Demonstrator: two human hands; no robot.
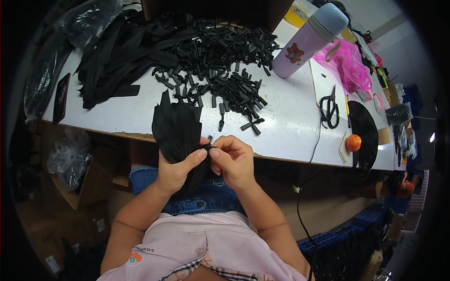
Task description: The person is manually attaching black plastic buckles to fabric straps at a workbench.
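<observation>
1 lilac bottle (307, 42) stands near 1 pink bag (351, 65); scissors (332, 98) lie near 1 round orange object (354, 143).

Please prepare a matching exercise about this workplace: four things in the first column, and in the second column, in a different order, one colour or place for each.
Things
1. Bundle of black strips
2. Scissors
3. Bottle
4. Small round object

Colour or place
A. Orange
B. Lying on lined paper
C. Held in the left hand
D. Pale purple

Right pairs: 1-C, 2-B, 3-D, 4-A
</observation>
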